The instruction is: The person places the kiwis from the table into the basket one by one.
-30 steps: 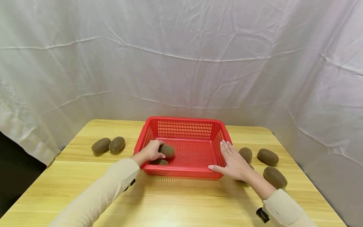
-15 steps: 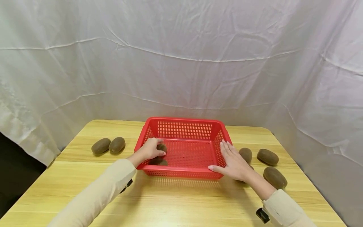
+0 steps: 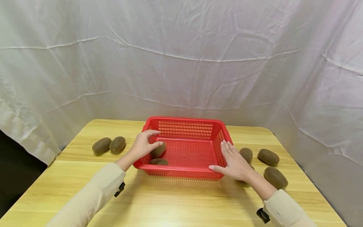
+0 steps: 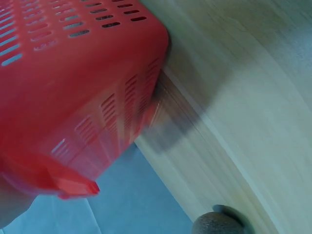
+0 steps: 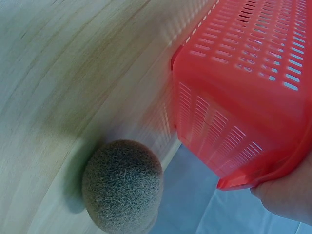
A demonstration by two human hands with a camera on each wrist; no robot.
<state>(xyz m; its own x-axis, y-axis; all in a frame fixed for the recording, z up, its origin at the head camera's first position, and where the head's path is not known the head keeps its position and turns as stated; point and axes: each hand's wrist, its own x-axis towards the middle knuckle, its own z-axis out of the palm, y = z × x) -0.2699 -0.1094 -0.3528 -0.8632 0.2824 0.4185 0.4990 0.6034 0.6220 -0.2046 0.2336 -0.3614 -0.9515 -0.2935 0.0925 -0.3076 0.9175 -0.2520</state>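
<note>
A red plastic basket (image 3: 181,173) with slotted walls stands mid-table. Inside its left end lie two brown kiwifruit: one kiwifruit (image 3: 159,152) against the left side, and another kiwifruit (image 3: 158,161) half hidden by the front wall. My left hand (image 3: 140,145) is over the left rim, thumb and fingers spread apart beside the farther fruit, holding nothing. At the opposite end, my right hand (image 3: 236,164) rests on the rim with straight fingers along the right wall and the thumb over the front corner. The right wrist view shows part of that hand (image 5: 288,195) at the rim.
Left of the basket, two kiwifruit (image 3: 110,145) lie side by side on the wooden table (image 3: 175,201). Several more are on the right, including one kiwifruit (image 3: 267,157) near the edge and one partly under the right hand. A pale curtain (image 3: 181,63) hangs behind.
My left hand has let go of a kiwifruit, leaving it at the basket's left end, and has drawn back left and up while opening. The right hand has stayed put.
</note>
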